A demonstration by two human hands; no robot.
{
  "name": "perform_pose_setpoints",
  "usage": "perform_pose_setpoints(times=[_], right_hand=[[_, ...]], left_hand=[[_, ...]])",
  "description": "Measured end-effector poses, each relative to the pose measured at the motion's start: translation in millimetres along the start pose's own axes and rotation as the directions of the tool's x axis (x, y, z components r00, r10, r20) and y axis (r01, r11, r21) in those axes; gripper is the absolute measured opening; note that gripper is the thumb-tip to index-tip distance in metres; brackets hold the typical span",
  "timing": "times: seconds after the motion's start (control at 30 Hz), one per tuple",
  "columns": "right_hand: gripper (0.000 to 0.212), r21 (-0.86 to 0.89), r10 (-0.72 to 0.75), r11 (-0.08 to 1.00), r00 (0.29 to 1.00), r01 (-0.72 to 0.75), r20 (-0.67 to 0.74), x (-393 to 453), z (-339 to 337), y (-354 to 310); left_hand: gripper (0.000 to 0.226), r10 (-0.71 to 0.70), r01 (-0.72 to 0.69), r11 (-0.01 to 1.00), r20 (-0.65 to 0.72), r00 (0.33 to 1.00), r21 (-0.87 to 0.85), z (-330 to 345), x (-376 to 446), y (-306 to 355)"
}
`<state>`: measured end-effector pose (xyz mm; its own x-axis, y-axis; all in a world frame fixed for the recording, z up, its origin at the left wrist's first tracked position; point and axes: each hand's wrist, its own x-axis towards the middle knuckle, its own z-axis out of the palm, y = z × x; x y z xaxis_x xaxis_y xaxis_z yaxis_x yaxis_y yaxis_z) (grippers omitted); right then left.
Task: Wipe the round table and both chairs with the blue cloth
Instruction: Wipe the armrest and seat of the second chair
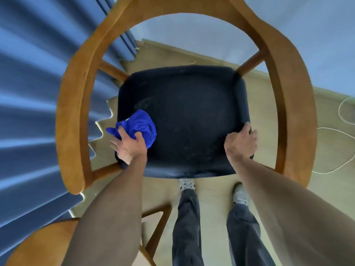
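Observation:
A wooden chair (76, 104) with a curved back rail and a dark navy seat cushion (188, 116) stands right below me. The bright blue cloth (140, 124) lies bunched on the cushion's near left corner. My left hand (128, 144) grips the cloth and holds it against the seat. My right hand (241, 143) grips the cushion's near right corner, fingers curled over its edge. The round table (34, 244) shows only as a wooden edge at the bottom left.
Blue curtains (34, 93) hang along the left. A white cable (334, 131) loops over the beige floor at the right. My legs and shoes (187, 185) stand just in front of the chair. Wooden table legs (159, 223) cross beside my left leg.

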<state>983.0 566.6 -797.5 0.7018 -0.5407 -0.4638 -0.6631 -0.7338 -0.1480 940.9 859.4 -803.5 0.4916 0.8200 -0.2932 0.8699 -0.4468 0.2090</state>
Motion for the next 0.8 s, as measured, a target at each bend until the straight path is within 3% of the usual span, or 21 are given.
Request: perform_pose_setpoints(times=[0.13,0.2,0.27,0.37,0.43,0.53,0.6,0.8], right_hand=[[0.051,-0.009,0.189,0.982,0.979,-0.189,0.082,8.2,26.6,23.0],[0.05,-0.035,0.178,0.983,0.984,-0.178,0.008,2.0,43.5,30.7],[0.049,0.044,0.182,0.983,0.979,-0.179,-0.091,-2.9,49.4,31.5],[0.043,0.069,0.22,0.975,0.961,-0.212,-0.164,-1.3,47.1,26.2],[0.038,0.035,0.287,0.958,0.945,-0.285,-0.154,8.9,43.4,21.6],[0.03,0.074,0.41,0.911,0.907,-0.405,-0.09,29.7,37.9,22.1],[0.028,0.121,0.455,0.888,0.886,-0.444,-0.089,35.8,35.3,26.0],[0.029,0.221,0.326,0.934,0.922,-0.28,-0.21,43.7,31.1,10.7]], left_hand=[[0.058,0.17,-0.172,0.983,0.035,0.985,0.059,8.1,12.6,4.2],[0.056,0.249,-0.25,0.967,0.029,0.968,0.045,18.8,8.8,21.6],[0.054,0.326,-0.327,0.945,0.022,0.945,0.032,29.4,5.2,48.4],[0.054,0.489,-0.491,0.87,0.051,0.871,0.039,46.6,-4.2,99.9],[0.054,0.61,-0.617,0.786,0.114,0.784,0.033,61.8,-22.0,138.1],[0.055,0.809,-0.833,0.553,0.238,0.538,0.004,87.2,-72.3,181.3],[0.054,0.863,-0.904,0.427,0.3,0.406,-0.003,100.1,-103.8,191.1],[0.053,0.925,-0.979,0.196,0.322,0.203,0.055,107.1,-96.5,195.2]])
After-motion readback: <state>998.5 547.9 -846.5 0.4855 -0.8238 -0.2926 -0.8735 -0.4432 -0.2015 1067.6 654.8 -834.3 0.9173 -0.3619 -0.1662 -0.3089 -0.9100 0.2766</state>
